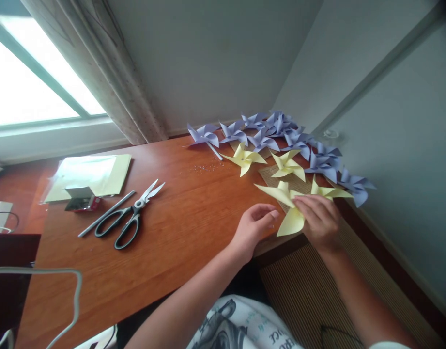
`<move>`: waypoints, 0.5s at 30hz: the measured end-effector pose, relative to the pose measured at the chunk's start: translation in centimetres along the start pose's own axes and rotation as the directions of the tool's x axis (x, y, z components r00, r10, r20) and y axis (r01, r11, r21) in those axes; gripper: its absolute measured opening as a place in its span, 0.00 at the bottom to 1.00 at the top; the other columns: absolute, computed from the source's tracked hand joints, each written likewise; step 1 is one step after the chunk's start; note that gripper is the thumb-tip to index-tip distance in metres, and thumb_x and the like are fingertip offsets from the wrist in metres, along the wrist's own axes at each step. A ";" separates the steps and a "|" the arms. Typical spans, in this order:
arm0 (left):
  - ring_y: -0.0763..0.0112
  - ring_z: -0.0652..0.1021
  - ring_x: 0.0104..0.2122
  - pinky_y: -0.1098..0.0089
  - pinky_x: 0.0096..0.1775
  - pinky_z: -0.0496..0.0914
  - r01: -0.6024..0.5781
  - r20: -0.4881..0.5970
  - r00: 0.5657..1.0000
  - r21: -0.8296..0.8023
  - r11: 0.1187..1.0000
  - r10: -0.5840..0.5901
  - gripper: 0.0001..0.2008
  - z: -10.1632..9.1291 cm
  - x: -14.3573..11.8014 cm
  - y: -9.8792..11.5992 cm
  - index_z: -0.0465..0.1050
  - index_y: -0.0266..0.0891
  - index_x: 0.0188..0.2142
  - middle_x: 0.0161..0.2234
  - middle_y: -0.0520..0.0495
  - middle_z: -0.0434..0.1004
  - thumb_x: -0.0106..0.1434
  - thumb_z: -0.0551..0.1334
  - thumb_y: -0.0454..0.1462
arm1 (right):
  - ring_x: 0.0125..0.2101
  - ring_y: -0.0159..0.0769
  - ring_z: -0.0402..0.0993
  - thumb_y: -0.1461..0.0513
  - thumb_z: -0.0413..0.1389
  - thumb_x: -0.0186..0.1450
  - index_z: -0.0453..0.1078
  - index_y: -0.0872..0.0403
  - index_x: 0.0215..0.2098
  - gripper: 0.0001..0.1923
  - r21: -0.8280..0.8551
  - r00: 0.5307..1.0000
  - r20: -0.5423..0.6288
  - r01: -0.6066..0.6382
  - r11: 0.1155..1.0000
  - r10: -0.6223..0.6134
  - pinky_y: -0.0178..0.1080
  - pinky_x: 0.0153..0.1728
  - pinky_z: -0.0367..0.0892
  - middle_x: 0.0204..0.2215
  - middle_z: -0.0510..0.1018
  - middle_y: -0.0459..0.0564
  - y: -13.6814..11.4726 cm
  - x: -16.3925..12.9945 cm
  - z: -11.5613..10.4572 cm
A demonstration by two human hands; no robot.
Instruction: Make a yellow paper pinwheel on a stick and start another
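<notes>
A yellow paper pinwheel (291, 207) lies at the right edge of the wooden table (179, 228). My right hand (319, 220) rests on its centre, fingers pressing the paper. My left hand (253, 227) sits just left of it with curled fingers, fingertips near the lower blade, holding nothing that I can see. Two more yellow pinwheels (244, 159) (288, 166) lie behind it. A row of several purple pinwheels (281, 133) curves along the back and right, against the walls.
Black-handled scissors (130, 218) and a grey pen (106, 213) lie on the left half of the table. Behind them are a pack of yellow paper (90, 174) and a small box (81, 199). Tiny shiny beads (204, 168) are scattered mid-table. A woven mat (310, 286) is at lower right.
</notes>
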State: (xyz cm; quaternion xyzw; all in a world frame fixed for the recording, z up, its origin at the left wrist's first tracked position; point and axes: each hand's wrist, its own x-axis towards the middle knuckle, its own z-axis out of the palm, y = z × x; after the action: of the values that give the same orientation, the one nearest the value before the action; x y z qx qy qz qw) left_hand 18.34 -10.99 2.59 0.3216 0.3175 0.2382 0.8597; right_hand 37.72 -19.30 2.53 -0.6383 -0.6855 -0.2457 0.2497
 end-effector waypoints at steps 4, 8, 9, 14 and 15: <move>0.64 0.79 0.41 0.68 0.46 0.69 -0.026 0.020 0.999 -0.018 1.000 0.026 0.21 0.8 0.3 0.4 0.79 0.34 0.41 0.40 0.42 0.82 0.52 0.75 0.45 | 0.47 0.45 0.80 0.64 0.56 0.69 0.79 0.46 0.49 0.14 0.055 0.996 0.078 0.030 0.998 -0.034 0.48 0.52 0.71 0.46 0.85 0.48 -1.0 -0.9 0.8; 0.60 0.81 0.39 0.65 0.45 0.71 0.003 0.036 0.999 -0.114 0.993 0.001 0.26 1.1 0.7 -0.2 0.78 0.33 0.46 0.41 0.40 0.83 0.52 0.75 0.45 | 0.48 0.43 0.80 0.64 0.60 0.68 0.77 0.43 0.51 0.15 0.057 0.990 0.127 0.048 0.997 -0.055 0.47 0.52 0.70 0.48 0.84 0.44 -1.4 -1.4 1.6; 0.60 0.81 0.38 0.65 0.44 0.72 0.008 0.023 1.000 -0.123 0.992 -0.005 0.26 1.1 0.8 -0.4 0.78 0.33 0.47 0.40 0.40 0.83 0.52 0.75 0.45 | 0.48 0.43 0.80 0.64 0.60 0.68 0.77 0.43 0.51 0.15 0.051 0.990 0.124 0.067 0.996 -0.073 0.47 0.52 0.70 0.48 0.84 0.44 -1.5 -1.4 1.7; 0.61 0.82 0.34 0.66 0.39 0.73 0.019 -0.070 0.997 -0.120 0.993 -0.027 0.23 0.8 1.2 -0.9 0.78 0.32 0.45 0.37 0.40 0.84 0.52 0.74 0.42 | 0.48 0.42 0.79 0.66 0.61 0.68 0.78 0.46 0.49 0.13 -0.016 0.977 0.102 0.192 0.981 -0.189 0.46 0.51 0.69 0.48 0.85 0.44 -2.3 -1.0 1.6; 0.61 0.82 0.34 0.67 0.38 0.73 0.018 -0.082 0.996 -0.124 0.992 -0.028 0.22 0.7 1.3 -0.9 0.78 0.32 0.45 0.37 0.39 0.83 0.53 0.73 0.41 | 0.47 0.42 0.79 0.67 0.61 0.68 0.78 0.47 0.49 0.13 -0.032 0.974 0.106 0.205 0.978 -0.201 0.46 0.51 0.69 0.48 0.85 0.45 -2.5 -1.0 1.6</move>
State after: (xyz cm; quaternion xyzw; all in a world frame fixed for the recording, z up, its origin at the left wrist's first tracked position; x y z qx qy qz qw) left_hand 19.95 -11.13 1.86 0.2540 0.3415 0.2605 0.8666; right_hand 35.25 -19.16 0.64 -0.5817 -0.7537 -0.2515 0.1742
